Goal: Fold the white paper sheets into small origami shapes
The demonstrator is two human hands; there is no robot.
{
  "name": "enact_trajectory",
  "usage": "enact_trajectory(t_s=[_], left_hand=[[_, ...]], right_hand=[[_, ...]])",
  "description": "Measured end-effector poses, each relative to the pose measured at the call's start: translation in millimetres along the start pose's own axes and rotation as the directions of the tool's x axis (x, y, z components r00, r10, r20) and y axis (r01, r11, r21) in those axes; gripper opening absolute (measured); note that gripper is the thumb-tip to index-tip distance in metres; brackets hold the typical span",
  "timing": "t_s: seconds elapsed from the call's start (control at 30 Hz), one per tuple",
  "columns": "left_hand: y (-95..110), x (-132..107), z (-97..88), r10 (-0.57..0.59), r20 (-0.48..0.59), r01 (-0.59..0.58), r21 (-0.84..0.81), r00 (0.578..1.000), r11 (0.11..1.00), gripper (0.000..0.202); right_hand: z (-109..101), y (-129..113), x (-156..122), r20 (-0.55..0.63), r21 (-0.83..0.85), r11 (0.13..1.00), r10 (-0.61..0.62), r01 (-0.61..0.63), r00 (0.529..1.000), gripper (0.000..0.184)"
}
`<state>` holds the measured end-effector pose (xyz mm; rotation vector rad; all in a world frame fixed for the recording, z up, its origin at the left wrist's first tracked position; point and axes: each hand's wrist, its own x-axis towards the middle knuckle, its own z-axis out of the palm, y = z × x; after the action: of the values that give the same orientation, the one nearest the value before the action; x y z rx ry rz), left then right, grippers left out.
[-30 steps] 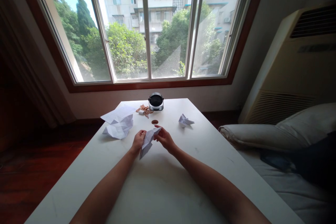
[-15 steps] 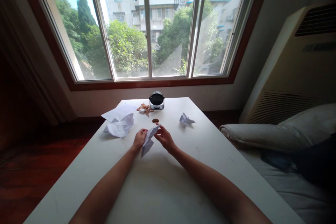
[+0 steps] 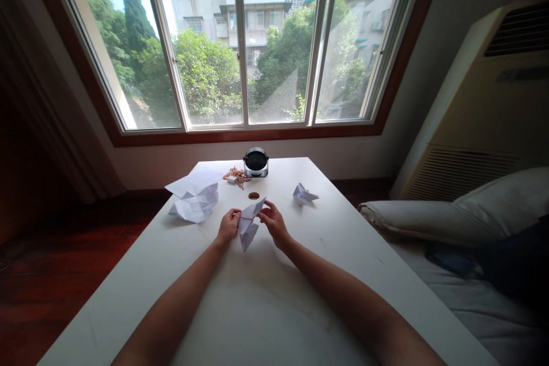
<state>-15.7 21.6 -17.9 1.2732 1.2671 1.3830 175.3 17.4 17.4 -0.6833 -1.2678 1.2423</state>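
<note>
Head: folded paper [image 3: 247,227], white table [image 3: 257,303] near window [image 3: 241,57]

The fingers of your left hand [image 3: 229,227] are mostly hidden behind the folded paper [image 3: 249,220]. Both your forearms [image 3: 180,297] run off the bottom edge, as does the near end of the white table [image 3: 343,240]. You can't read the faint lines on the sheet [image 3: 193,179]; crumpled paper [image 3: 195,206] covers its near side. The right edge cuts off the air conditioner [image 3: 467,126].
</note>
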Motion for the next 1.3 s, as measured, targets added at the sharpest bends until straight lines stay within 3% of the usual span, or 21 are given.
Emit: enact_trajectory(t_s=[0.27,0.47,0.6,1.13,1.3], left_hand=[[2,0,0.3,0.009,-0.023,-0.009,-0.006,1.000,1.000,0.033],[4,2,-0.6,-0.011,-0.061,0.006,-0.078,0.998,0.997,0.035],[4,2,-1.5,-0.017,-0.073,0.010,-0.096,0.997,0.995,0.035],[8,0,-1.9,-0.007,-0.034,0.005,-0.064,0.999,0.998,0.036],[7,-4,4.8,0.041,0.068,-0.038,-0.044,0.997,0.998,0.035]], right_hand=[[0,7,-1,0.056,-0.053,0.999,0.008,-0.005,0.998,0.054],[-4,5,-6,0.233,-0.033,0.991,0.135,-0.131,0.963,0.047],[-5,4,-7,0.297,-0.007,0.992,0.124,-0.127,0.947,0.048],[-2,8,-7,0.217,-0.042,0.994,0.109,-0.102,0.970,0.038],[-4,17,-4,0.126,-0.074,0.985,0.165,-0.156,0.978,0.038]])
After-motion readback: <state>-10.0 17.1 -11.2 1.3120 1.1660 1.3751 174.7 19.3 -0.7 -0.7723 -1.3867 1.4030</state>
